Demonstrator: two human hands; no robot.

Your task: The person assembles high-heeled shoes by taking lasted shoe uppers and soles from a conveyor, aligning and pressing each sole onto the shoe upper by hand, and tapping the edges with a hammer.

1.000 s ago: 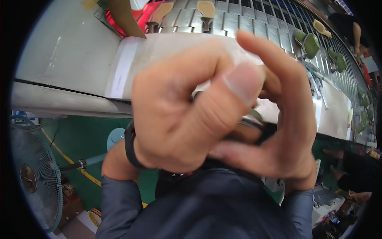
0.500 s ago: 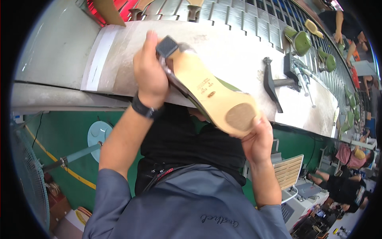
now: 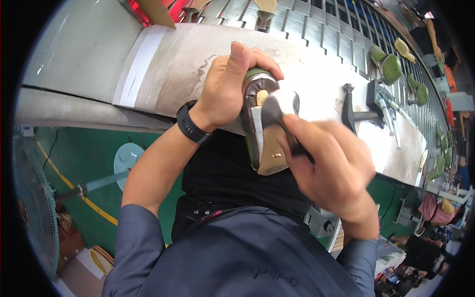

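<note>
My left hand (image 3: 225, 86) grips a green shoe (image 3: 256, 141) by one end, thumb raised and fingers wrapped behind it. The underside faces up, with gathered dark brown edges, a small yellowish patch, a pale strip and a tan part bearing small gold-coloured marks. My right hand (image 3: 339, 166) is closed round a dark tool (image 3: 272, 111) with a rounded, shiny head, held over the shoe. Motion blurs the hand and tool; the tool's exact kind is unclear, and it covers part of the underside. The shoe is at the near edge of the worktable, above my lap.
On the pale worktable (image 3: 190, 62), a black hammer (image 3: 349, 106) lies to the right, beside a dark holder (image 3: 374, 96) with pen-like tools. Behind runs a metal slatted conveyor (image 3: 316, 22) carrying green shoes (image 3: 389, 67). A fan (image 3: 37, 198) stands at the left. Other people are at far right.
The smooth tan sole with its dark heel is out of sight; a gathered shoe underside now faces up. My right hand has left the sole and holds a dark tool over the shoe.
</note>
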